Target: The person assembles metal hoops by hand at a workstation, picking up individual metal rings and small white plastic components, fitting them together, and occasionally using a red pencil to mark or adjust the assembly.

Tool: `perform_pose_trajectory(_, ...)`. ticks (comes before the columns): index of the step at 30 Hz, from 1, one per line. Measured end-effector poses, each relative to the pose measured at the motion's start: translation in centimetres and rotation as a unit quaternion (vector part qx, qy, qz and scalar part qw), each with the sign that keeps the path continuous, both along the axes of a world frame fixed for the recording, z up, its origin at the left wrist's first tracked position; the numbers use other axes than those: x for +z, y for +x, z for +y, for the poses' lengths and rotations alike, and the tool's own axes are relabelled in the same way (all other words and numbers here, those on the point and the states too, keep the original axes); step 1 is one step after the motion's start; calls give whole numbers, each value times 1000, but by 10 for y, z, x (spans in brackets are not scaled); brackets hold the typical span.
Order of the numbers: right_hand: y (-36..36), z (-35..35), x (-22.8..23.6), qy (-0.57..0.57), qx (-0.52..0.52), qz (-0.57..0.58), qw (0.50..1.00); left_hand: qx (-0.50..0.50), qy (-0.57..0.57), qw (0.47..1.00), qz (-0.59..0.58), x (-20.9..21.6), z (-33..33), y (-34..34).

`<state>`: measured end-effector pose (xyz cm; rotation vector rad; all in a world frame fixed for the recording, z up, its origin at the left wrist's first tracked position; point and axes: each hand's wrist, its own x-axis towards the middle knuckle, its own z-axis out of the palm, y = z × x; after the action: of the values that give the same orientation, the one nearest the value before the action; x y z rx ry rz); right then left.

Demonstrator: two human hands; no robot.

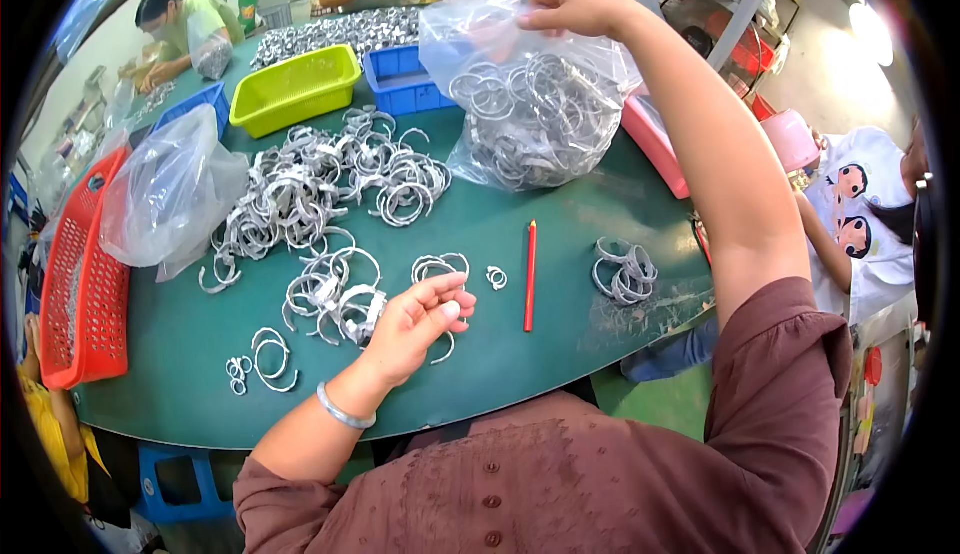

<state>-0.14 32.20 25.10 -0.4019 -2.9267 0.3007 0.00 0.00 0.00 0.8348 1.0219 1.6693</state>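
My right hand (pixel 578 6) is closed on the upper edge of a clear plastic bag (pixel 452 42), which bulges with grey metal open bangles (pixel 545 119). The bag's bottom is on or close to the green table (pixel 480 349); I cannot tell which. My left hand (pixel 415 326), fingers loosely bent and apart, hovers over a few open bangles (pixel 440 264) and partly hides them. A small group of similar bangles (pixel 325 289) lies just left of it, in front of a large loose heap (pixel 290 189). Beside the left hand are small rings (pixel 496 277) and a red pencil (pixel 531 279).
A yellow-green basket (pixel 295 92), blue baskets (pixel 405 82) and a pile of metal pieces (pixel 335 36) stand farther back. At left are a red basket (pixel 85 274) and an inflated plastic bag (pixel 165 199). More bangles (pixel 625 272) lie right. Other people sit around the table.
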Motion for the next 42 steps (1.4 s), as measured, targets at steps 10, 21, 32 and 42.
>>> perform_pose_trajectory(10, 39, 55, 18, 52, -153, 257, 953, 1, -13, 1000, 11, -1, 3, 0)
perform_pose_trajectory(21, 46, 10, 3, 253, -71, 415, 871, -108, -24, 982, 151, 3, -4, 0)
perform_pose_trajectory(32, 61, -117, -219, -18, 239, -3, 971, -144, -24, 958, 246, 5, -6, -1)
perform_pose_trajectory(42, 74, -133, -240, -218, 161, 12, 962, -118, -40, 961, 248, 4, -6, -3)
